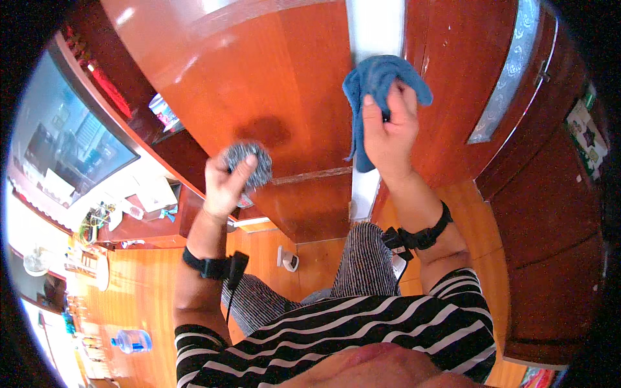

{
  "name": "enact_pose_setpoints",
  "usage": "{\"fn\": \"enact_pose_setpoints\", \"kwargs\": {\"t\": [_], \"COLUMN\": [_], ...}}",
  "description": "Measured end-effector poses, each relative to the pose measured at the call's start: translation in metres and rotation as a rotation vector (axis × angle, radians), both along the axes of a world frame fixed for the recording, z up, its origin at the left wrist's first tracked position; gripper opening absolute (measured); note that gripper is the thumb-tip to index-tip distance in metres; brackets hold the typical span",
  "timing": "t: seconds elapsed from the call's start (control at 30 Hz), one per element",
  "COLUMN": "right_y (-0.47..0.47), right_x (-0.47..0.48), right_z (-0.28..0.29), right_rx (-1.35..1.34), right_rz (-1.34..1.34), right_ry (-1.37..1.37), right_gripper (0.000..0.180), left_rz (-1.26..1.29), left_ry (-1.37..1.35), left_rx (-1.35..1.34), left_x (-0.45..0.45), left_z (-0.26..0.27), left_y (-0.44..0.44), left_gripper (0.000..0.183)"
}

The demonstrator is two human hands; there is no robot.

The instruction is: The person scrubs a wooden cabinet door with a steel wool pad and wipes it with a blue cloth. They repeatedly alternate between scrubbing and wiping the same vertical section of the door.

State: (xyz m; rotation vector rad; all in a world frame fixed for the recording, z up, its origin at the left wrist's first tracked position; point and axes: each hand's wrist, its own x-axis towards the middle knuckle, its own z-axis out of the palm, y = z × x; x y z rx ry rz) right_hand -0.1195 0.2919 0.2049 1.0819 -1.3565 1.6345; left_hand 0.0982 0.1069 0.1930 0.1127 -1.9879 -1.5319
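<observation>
A grey, coarse scouring ball is gripped in my left hand, slightly blurred, in front of a glossy reddish-brown wooden panel. My right hand holds a bunched blue cloth against or just before the white strip beside the panel; whether the cloth touches the surface I cannot tell. Part of the cloth hangs below the fingers. Just above the scouring ball, a dark patch shows on the wood.
Open shelves holding a printed container flank the panel at left, beside a wall-mounted television. A small white object lies on the wooden floor. Farther left is a large blue water bottle. A dark wooden door stands at right.
</observation>
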Motion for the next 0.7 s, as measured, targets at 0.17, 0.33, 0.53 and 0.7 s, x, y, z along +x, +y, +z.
{"fn": "enact_pose_setpoints", "kwargs": {"t": [0.17, 0.33, 0.53, 0.7], "right_y": [-0.041, -0.058, -0.043, -0.053], "right_x": [0.005, -0.014, -0.008, -0.015], "right_z": [0.046, 0.107, 0.042, 0.090], "right_rx": [0.299, 0.109, 0.303, 0.171], "right_rz": [-0.438, -0.657, -0.544, -0.544], "right_ry": [0.211, 0.456, 0.238, 0.314], "right_gripper": [0.038, 0.040, 0.037, 0.031], "left_rz": [0.031, 0.093, 0.169, 0.171], "left_ry": [-0.040, -0.124, -0.118, -0.142], "left_rx": [0.204, 0.301, 0.427, 0.445], "left_x": [0.059, 0.112, 0.154, 0.164], "left_z": [-0.071, -0.107, -0.153, -0.153], "left_y": [0.002, 0.009, 0.013, 0.012], "left_gripper": [0.017, 0.017, 0.021, 0.021]}}
